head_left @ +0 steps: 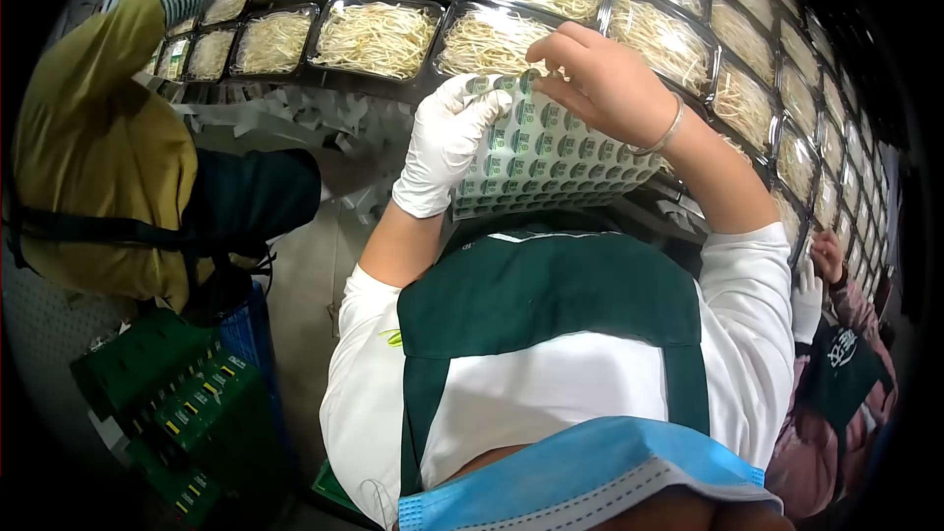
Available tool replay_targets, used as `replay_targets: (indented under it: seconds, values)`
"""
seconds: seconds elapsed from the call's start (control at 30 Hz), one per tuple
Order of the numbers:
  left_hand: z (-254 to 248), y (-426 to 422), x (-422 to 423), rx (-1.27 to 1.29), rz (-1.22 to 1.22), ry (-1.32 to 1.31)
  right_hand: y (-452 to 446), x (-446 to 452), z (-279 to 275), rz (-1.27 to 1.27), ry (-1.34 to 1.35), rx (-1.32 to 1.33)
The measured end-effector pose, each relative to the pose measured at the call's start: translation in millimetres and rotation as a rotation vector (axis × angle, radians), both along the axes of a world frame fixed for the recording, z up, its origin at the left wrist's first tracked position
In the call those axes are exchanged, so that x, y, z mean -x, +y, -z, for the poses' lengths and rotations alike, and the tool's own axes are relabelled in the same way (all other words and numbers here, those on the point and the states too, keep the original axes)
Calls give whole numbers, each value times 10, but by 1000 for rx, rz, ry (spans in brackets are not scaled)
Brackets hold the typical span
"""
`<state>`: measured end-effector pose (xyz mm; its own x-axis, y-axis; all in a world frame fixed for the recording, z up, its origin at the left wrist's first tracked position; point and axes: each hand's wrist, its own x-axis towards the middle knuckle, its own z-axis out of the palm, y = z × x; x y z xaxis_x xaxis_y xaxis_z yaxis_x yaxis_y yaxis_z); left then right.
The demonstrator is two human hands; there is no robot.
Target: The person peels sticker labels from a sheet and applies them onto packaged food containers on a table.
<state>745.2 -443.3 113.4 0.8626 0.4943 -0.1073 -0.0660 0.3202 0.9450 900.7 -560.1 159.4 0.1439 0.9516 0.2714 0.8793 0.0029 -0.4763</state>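
My left hand [447, 133], in a white glove, grips a sheet of stickers [551, 152] by its upper left corner. Rows of small green and white labels cover the sheet, which hangs in front of my apron. At the sheet's top edge, the bare fingers of my right hand [610, 84] are pinched together on a small green sticker [529, 80], partly hidden by the fingertips. Just beyond both hands sits a black tray of bean sprouts [497, 37] under clear film.
More packed sprout trays [377, 37] stand in rows ahead and to the right. A person in a yellow top [103, 157] works at left, another in pink [836, 374] at right. Green crates [211, 403] stand lower left. Paper strips [265, 113] hang along the table edge.
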Motion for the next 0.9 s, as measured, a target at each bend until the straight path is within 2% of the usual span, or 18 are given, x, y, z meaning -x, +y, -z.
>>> replay_targets:
  seconds: [0.13, 0.23, 0.27, 0.33, 0.37, 0.4, 0.43, 0.47, 0.5, 0.57, 0.6, 0.67, 0.7, 0.77, 0.8, 0.87, 0.9]
  values:
    - [-68, -18, -83, -78, -26, 22, -59, 14, 11, 58, -141, -77]
    - [-29, -30, -257, 103, -21, 12, -94, -38, 77, 109, -232, -165]
    - [-28, -27, -290, 115, 11, 40, -120, -84, 128, 77, -166, -191]
    - [74, 0, -331, 157, 12, 50, -263, -441, 64, 259, 123, -105]
    - [145, 103, -344, 140, 27, 133, -279, -946, 189, 425, 300, -289]
    - [105, 101, -360, 146, 25, 162, -413, -1672, 353, 663, 205, -297]
    - [66, 87, -369, 152, 19, 190, -575, -2185, 239, 844, 660, -212]
    - [74, 100, -354, 129, -13, 211, -821, -3249, 940, 1010, 664, -267]
    - [97, 109, -333, 104, -46, 233, -965, -3383, 768, 1124, 649, -178]
    - [135, 101, -298, 100, -146, 260, -1128, -4091, 1260, 1246, 593, -130]
    - [152, 124, -266, 91, -146, 259, -1091, -4134, 1220, 1244, 603, -127]
    - [127, 116, -237, 97, -179, 269, -991, -4173, 1068, 1263, 257, 344]
    - [114, 101, -230, 112, -210, 279, -935, -4120, 1047, 1261, 260, 349]
    - [116, 86, -212, 144, -225, 280, -876, -3916, 992, 1361, -130, 490]
    - [132, 90, -197, 130, -234, 278, -921, -3849, 740, 1311, 47, 649]
    - [181, 122, -132, 112, -232, 281, -1089, -3900, 693, 1470, 183, 536]
    - [231, 154, -90, 105, -244, 264, -1328, -4009, 943, 1404, 102, 389]
